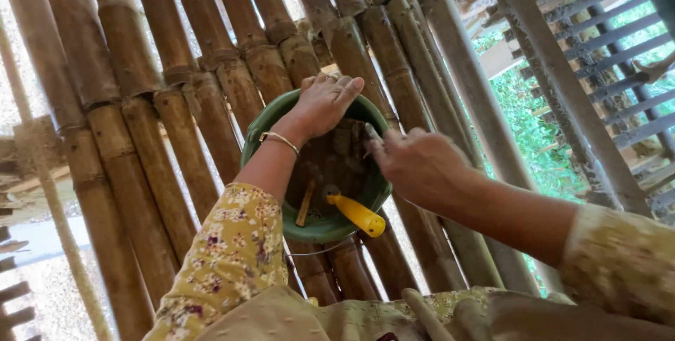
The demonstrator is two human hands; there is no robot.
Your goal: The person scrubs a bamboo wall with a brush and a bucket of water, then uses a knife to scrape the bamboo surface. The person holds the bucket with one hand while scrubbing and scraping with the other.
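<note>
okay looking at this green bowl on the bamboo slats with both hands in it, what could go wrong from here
The green bowl sits on round bamboo poles with open gaps, and the left hand presses on its far rim, so it might tip or slide. The yellow-handled tool leans over the near rim and could slip out, perhaps through a gap. The right hand seems to pinch something small and pointed at the bowl's edge; what it is can't be told, but it is close to the left hand's fingers.
</note>
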